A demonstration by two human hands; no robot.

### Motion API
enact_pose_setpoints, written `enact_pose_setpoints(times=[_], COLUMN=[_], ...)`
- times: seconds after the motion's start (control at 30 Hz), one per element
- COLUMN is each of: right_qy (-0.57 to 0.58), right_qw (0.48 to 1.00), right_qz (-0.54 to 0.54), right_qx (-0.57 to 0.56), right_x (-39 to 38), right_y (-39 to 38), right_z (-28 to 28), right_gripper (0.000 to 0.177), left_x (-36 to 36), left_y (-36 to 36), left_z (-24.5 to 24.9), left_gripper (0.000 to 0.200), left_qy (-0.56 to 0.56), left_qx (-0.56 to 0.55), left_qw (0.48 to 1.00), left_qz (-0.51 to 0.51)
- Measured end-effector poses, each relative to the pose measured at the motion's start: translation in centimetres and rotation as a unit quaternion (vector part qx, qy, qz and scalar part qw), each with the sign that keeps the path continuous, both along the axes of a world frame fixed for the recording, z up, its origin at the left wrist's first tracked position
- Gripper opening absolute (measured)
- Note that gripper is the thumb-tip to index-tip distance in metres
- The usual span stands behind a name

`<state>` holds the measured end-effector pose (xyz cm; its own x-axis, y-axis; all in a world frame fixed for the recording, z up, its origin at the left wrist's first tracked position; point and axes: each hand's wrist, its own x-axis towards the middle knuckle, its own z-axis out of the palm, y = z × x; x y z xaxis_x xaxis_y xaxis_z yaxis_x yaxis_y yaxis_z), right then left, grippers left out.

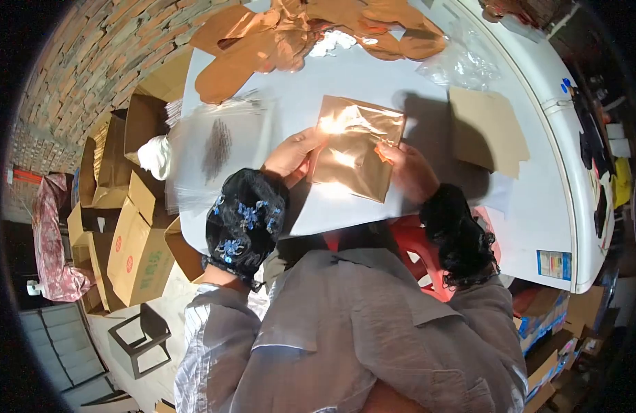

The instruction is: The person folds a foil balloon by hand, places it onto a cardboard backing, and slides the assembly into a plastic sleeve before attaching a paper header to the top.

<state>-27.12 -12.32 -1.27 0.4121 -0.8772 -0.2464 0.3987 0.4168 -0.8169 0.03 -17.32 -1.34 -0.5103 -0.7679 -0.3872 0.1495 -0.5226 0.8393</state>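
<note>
A flat, square rose-gold foil packet (351,155) is held over the white table (304,86), bright with reflections. Its left edge is gripped by my left hand (294,157), the thumb lying on top and the fingers partly hidden. At the right edge, my right hand (413,171) is closed on the packet. A small orange piece (384,152) shows at its fingertips; what it is I cannot make out. To the left of my left hand lies a stack of clear plastic bags (252,131).
Flat copper-coloured foil shapes (242,65) spread across the table's far end. Crumpled clear plastic (462,65) and a cardboard piece (486,131) lie on the right. A white appliance (545,110) borders the right side. Open cardboard boxes (139,241) and a dark stool (142,337) stand left.
</note>
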Motion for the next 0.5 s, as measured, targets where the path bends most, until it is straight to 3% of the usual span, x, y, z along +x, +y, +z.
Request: enact_pose_setpoints(times=[0.07,0.13,0.17,0.2,0.23,0.27,0.3,0.37,0.43,0.5], right_qy=[-0.043,-0.031,-0.023,0.121,0.263,0.326,0.39,0.376,0.241,0.035], right_qw=[0.998,0.996,0.993,0.975,0.92,0.88,0.831,0.829,0.867,0.875], right_qz=[-0.04,-0.087,-0.116,-0.146,-0.163,-0.183,-0.206,-0.275,-0.385,-0.48], right_qx=[-0.026,0.0,0.013,-0.118,-0.24,-0.292,-0.338,-0.311,-0.207,-0.059], right_x=[-0.3,-1.6,-2.7,-4.3,-6.1,-7.4,-8.7,-10.3,-11.5,-12.8], right_y=[0.5,1.5,2.3,3.4,4.6,5.7,6.9,9.6,10.5,10.4], right_z=[-1.2,-0.3,0.3,0.7,1.0,1.5,1.9,4.1,4.6,3.9], right_gripper=[0.03,0.032,0.033,0.03,0.029,0.029,0.03,0.035,0.034,0.026], left_x=[-1.6,-2.5,-2.5,-4.1,-5.8,-7.7,-10.5,-15.3,-19.6,-23.8], left_y=[1.5,1.9,1.6,1.1,0.1,-0.7,-0.2,-1.6,-2.1,-2.7], left_z=[1.4,2.8,2.7,2.7,1.5,0.5,2.8,0.4,0.1,-0.9], left_gripper=[0.03,0.044,0.05,0.047,0.045,0.044,0.042,0.045,0.046,0.044], left_qy=[0.022,0.06,0.075,0.044,0.059,0.074,0.003,-0.001,-0.026,-0.053], left_qx=[0.052,0.083,0.038,0.047,0.035,0.023,0.009,-0.016,-0.025,-0.059], left_qw=[0.993,0.992,0.996,0.996,0.997,0.997,1.0,0.999,0.998,0.993], left_qz=[0.108,0.079,0.034,0.069,0.044,0.024,0.012,-0.031,-0.055,-0.092])
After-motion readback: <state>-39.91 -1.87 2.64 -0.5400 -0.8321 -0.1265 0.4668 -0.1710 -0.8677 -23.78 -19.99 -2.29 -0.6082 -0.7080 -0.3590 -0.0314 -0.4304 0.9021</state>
